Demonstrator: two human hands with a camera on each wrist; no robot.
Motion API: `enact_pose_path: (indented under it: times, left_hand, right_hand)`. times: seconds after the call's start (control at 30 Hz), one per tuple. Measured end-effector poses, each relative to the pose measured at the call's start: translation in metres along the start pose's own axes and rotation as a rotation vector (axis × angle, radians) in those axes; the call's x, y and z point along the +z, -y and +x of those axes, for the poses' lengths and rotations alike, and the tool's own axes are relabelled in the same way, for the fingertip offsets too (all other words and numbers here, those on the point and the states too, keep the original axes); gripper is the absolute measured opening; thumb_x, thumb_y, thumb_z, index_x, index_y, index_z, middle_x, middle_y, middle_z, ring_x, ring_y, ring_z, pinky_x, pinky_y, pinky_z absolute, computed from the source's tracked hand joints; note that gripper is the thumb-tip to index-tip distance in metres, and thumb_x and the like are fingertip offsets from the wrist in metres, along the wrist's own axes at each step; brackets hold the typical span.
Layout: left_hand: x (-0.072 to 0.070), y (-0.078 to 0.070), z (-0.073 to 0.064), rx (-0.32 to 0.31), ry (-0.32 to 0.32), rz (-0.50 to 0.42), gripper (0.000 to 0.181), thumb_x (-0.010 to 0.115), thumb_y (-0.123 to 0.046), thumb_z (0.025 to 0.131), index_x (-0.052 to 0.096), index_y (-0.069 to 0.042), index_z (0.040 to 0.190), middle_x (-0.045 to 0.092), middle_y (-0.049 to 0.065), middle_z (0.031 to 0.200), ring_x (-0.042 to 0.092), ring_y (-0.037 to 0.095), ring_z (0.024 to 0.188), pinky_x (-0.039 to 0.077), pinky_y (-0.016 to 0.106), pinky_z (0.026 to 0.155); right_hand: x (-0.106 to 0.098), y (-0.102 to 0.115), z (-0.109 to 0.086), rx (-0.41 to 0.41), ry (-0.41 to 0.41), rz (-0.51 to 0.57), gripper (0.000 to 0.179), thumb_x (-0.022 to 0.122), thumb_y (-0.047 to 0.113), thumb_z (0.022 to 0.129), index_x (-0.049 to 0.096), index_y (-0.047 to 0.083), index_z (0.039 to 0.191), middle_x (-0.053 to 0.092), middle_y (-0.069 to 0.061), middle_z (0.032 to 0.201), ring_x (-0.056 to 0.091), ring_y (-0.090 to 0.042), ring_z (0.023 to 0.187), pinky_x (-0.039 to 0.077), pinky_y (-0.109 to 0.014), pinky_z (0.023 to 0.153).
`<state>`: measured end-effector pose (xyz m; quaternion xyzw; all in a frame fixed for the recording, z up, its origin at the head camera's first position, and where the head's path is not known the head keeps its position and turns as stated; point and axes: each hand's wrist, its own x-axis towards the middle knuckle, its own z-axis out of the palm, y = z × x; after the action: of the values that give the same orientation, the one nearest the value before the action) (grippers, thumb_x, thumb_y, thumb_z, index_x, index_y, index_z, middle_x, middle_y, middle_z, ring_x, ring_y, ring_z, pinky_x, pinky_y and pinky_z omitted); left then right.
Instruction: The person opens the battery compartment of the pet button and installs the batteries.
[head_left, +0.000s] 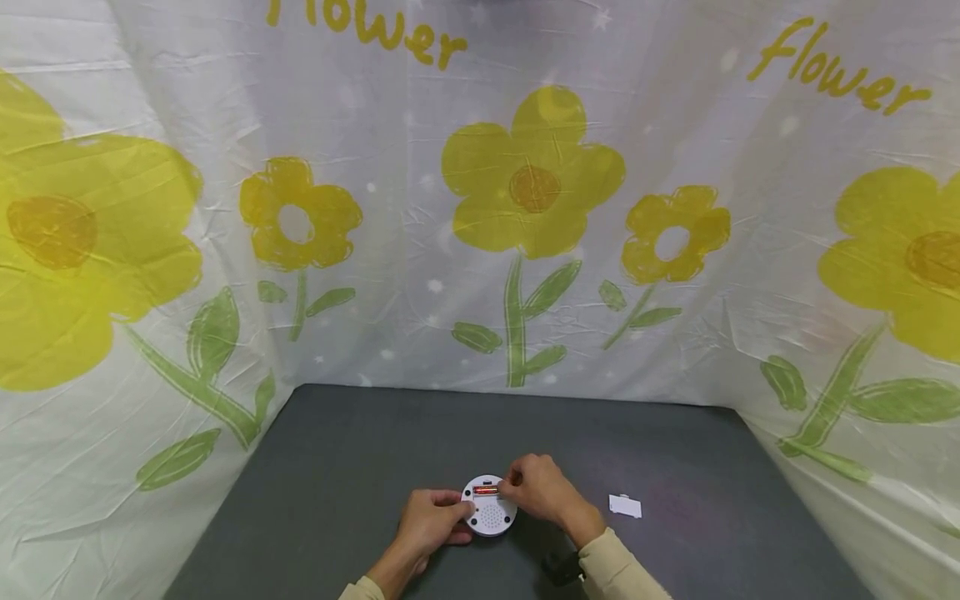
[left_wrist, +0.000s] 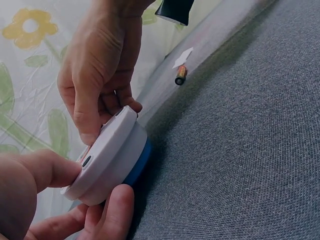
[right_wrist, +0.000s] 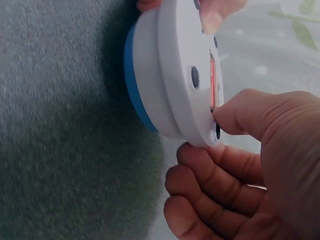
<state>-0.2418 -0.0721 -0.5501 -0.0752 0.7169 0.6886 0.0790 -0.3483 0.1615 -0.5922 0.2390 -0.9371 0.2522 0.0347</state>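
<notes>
A round white battery-powered device [head_left: 491, 518] with a speaker grille, dark feet and a blue base shows its open battery compartment. One red battery [head_left: 486, 491] lies in that compartment. My left hand [head_left: 431, 525] holds the device by its left rim, thumb on the grille face and fingers underneath. At the opposite rim, my right hand [head_left: 546, 490] presses its thumb at the battery's end, as the right wrist view shows, while its curled fingers touch the edge. A second battery [left_wrist: 180, 75] lies loose on the table in the left wrist view; I cannot make it out in the head view.
To the right on the dark grey table [head_left: 360, 450] lies a small white battery cover [head_left: 625, 506]. A white curtain [head_left: 405, 317] printed with yellow flowers surrounds the table's back and sides. A black wrist device [head_left: 562, 568] sits by the right sleeve.
</notes>
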Motion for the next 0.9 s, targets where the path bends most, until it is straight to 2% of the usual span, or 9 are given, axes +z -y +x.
enact_pose_path:
  times: [0.03, 0.07, 0.3, 0.43, 0.5, 0.63, 0.73, 0.9]
  left_hand:
    - [0.000, 0.000, 0.000, 0.001, 0.001, -0.002, 0.030, 0.080, -0.006, 0.093, 0.075, 0.012, 0.117, 0.078, 0.008, 0.096, 0.077, 0.015, 0.071, 0.070, 0.032, 0.063]
    - [0.000, 0.000, 0.000, 0.001, 0.001, -0.003, 0.030, 0.080, -0.006, 0.093, 0.075, 0.012, 0.117, 0.078, 0.008, 0.095, 0.077, 0.015, 0.071, 0.070, 0.032, 0.063]
    - [0.000, 0.002, 0.001, 0.012, 0.003, -0.024, 0.030, 0.079, -0.006, 0.093, 0.075, 0.012, 0.117, 0.078, 0.007, 0.094, 0.077, 0.015, 0.071, 0.070, 0.031, 0.063]
    - [0.000, 0.003, 0.001, 0.017, 0.008, -0.036, 0.029, 0.079, -0.005, 0.092, 0.075, 0.012, 0.115, 0.078, 0.007, 0.092, 0.077, 0.014, 0.071, 0.070, 0.031, 0.062]
    - [0.000, 0.003, 0.001, 0.017, 0.010, -0.041, 0.029, 0.079, -0.005, 0.092, 0.075, 0.012, 0.115, 0.078, 0.007, 0.092, 0.077, 0.014, 0.071, 0.070, 0.031, 0.062]
    - [0.000, 0.003, 0.001, 0.015, 0.008, -0.044, 0.031, 0.079, -0.005, 0.092, 0.075, 0.013, 0.117, 0.078, 0.007, 0.092, 0.077, 0.015, 0.071, 0.070, 0.031, 0.063]
    - [0.001, 0.004, 0.001, 0.015, 0.006, -0.048, 0.033, 0.079, -0.005, 0.092, 0.074, 0.014, 0.118, 0.078, 0.008, 0.093, 0.078, 0.015, 0.072, 0.070, 0.032, 0.063]
    - [0.001, 0.005, 0.001, 0.017, 0.003, -0.055, 0.034, 0.080, -0.005, 0.092, 0.073, 0.015, 0.119, 0.079, 0.008, 0.094, 0.078, 0.016, 0.073, 0.070, 0.032, 0.063]
  right_hand:
    - [0.002, 0.000, 0.001, 0.014, -0.007, -0.023, 0.017, 0.078, 0.037, 0.088, 0.073, 0.032, 0.073, 0.062, 0.023, 0.066, 0.055, 0.000, 0.060, 0.049, -0.022, 0.053]
    - [0.013, -0.011, 0.005, 0.022, -0.018, -0.042, 0.017, 0.079, 0.039, 0.086, 0.071, 0.036, 0.072, 0.059, 0.026, 0.065, 0.054, 0.002, 0.059, 0.047, -0.019, 0.054]
    - [0.012, -0.009, 0.004, 0.003, -0.041, -0.076, 0.017, 0.081, 0.041, 0.086, 0.071, 0.037, 0.073, 0.060, 0.026, 0.066, 0.055, 0.001, 0.060, 0.048, -0.020, 0.053]
    - [0.009, -0.007, 0.001, -0.023, -0.036, -0.035, 0.017, 0.079, 0.040, 0.088, 0.071, 0.034, 0.074, 0.060, 0.025, 0.067, 0.054, 0.001, 0.061, 0.045, -0.020, 0.053]
    - [-0.002, 0.002, -0.004, -0.068, -0.040, -0.019, 0.018, 0.077, 0.039, 0.090, 0.072, 0.030, 0.076, 0.062, 0.021, 0.068, 0.053, 0.000, 0.062, 0.044, -0.023, 0.051]
    - [-0.039, 0.040, -0.017, -0.108, 0.008, 0.054, 0.018, 0.077, 0.031, 0.095, 0.077, 0.017, 0.083, 0.070, 0.010, 0.074, 0.058, -0.004, 0.066, 0.049, -0.029, 0.055]
    - [-0.064, 0.065, -0.024, -0.055, 0.059, 0.095, 0.014, 0.079, 0.026, 0.096, 0.078, 0.014, 0.088, 0.074, 0.008, 0.079, 0.062, -0.004, 0.071, 0.054, -0.028, 0.061]
    - [-0.082, 0.075, -0.026, -0.011, 0.076, 0.056, 0.008, 0.078, 0.021, 0.099, 0.080, 0.016, 0.093, 0.076, 0.008, 0.084, 0.065, -0.005, 0.076, 0.056, -0.028, 0.066]
